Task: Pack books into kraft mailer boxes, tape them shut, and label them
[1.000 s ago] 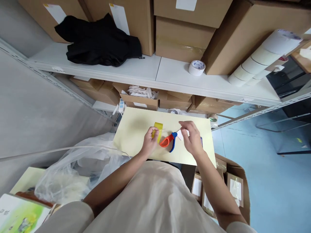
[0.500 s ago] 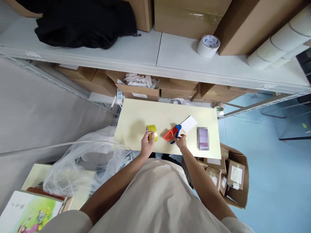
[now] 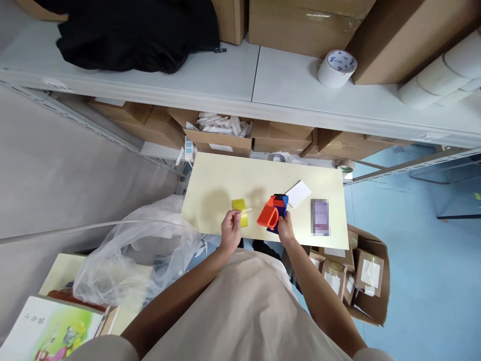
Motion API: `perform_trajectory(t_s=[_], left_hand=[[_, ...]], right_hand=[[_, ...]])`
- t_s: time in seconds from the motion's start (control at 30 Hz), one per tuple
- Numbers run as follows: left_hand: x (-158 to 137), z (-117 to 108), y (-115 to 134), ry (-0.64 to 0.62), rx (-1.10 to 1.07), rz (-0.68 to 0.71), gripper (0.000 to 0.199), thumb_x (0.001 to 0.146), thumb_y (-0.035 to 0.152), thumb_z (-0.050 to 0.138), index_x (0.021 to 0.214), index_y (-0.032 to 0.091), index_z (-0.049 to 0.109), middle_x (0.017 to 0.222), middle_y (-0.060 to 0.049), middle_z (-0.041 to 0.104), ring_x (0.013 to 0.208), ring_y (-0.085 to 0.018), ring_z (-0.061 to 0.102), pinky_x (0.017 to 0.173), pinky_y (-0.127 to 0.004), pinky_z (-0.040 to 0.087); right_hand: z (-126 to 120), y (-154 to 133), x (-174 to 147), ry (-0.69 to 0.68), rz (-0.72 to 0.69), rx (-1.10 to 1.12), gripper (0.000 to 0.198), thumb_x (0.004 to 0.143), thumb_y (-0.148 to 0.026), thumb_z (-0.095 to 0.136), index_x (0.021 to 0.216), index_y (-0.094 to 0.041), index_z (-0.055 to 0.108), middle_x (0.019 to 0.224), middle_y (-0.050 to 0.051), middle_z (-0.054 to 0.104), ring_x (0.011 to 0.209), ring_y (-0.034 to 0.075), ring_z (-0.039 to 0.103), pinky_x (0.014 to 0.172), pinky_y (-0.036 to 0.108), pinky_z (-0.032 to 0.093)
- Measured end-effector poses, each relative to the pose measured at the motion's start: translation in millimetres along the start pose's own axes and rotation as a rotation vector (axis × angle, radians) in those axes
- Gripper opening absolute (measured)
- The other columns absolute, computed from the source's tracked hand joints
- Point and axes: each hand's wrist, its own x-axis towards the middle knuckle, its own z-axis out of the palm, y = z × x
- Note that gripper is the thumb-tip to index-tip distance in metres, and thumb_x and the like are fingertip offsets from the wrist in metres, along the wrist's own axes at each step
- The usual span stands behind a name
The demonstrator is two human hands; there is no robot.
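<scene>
My left hand (image 3: 230,228) is closed on a roll of yellow packing tape (image 3: 239,212); a short clear strip sticks out from it to the right. Opposite it, my right hand (image 3: 286,229) grips an orange-and-blue tape dispenser (image 3: 271,213), lifted off the pale yellow table (image 3: 214,173), with its orange loop toward the left hand. Just behind the dispenser lies a small white card or pad (image 3: 299,193). To the right of my right hand, a flat purple item (image 3: 319,217), blurred out, rests on the tabletop.
A grey shelf (image 3: 285,100) spans the back, bearing a white tape roll (image 3: 337,68), a black garment (image 3: 143,37) and cardboard boxes. Clear plastic sheeting (image 3: 124,265) bunches at the left, near a picture book (image 3: 48,326). An open carton of small boxes (image 3: 379,301) stands at right.
My right hand has closed on the tape dispenser, which has risen off the table and turned upright. My left hand still holds the yellow tape; the view has shifted slightly.
</scene>
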Motion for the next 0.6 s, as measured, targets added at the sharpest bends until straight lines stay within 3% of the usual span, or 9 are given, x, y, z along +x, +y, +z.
perform_trajectory(t_s=[0.23, 0.33, 0.47, 0.6], left_hand=[[-4, -8, 19, -0.067, -0.042, -0.006, 0.037, 0.083, 0.056, 0.054, 0.083, 0.019, 0.058, 0.074, -0.001, 0.058, 0.067, -0.013, 0.052, 0.063, -0.024, 0.042], [-7, -10, 24, -0.098, -0.07, -0.007, 0.038, 0.083, 0.057, 0.052, 0.084, 0.019, 0.057, 0.077, -0.001, 0.056, 0.067, -0.013, 0.051, 0.062, -0.024, 0.041], [-8, -13, 27, -0.113, -0.094, 0.016, 0.037, 0.084, 0.056, 0.051, 0.084, 0.02, 0.057, 0.078, -0.001, 0.056, 0.067, -0.013, 0.049, 0.063, -0.024, 0.041], [-8, -16, 30, -0.142, -0.131, 0.03, 0.035, 0.085, 0.055, 0.051, 0.084, 0.02, 0.057, 0.078, -0.001, 0.055, 0.067, -0.013, 0.049, 0.063, -0.024, 0.041]], right_hand=[[1, -35, -30, -0.058, 0.093, 0.33, 0.023, 0.058, -0.025, 0.058, 0.081, -0.023, 0.056, 0.068, -0.004, 0.06, 0.062, 0.013, 0.057, 0.056, 0.025, 0.05], [1, -39, -41, -0.113, 0.032, 0.417, 0.036, 0.057, -0.024, 0.059, 0.092, -0.025, 0.059, 0.084, -0.003, 0.067, 0.078, 0.016, 0.063, 0.068, 0.03, 0.054], [4, -46, -56, -0.16, -0.113, 0.294, 0.045, 0.057, -0.022, 0.07, 0.099, -0.024, 0.057, 0.1, 0.001, 0.067, 0.094, 0.02, 0.063, 0.083, 0.037, 0.053], [17, -54, -69, 0.01, -0.274, 0.111, 0.054, 0.058, -0.026, 0.077, 0.104, -0.023, 0.051, 0.104, 0.005, 0.065, 0.093, 0.021, 0.063, 0.082, 0.042, 0.053]])
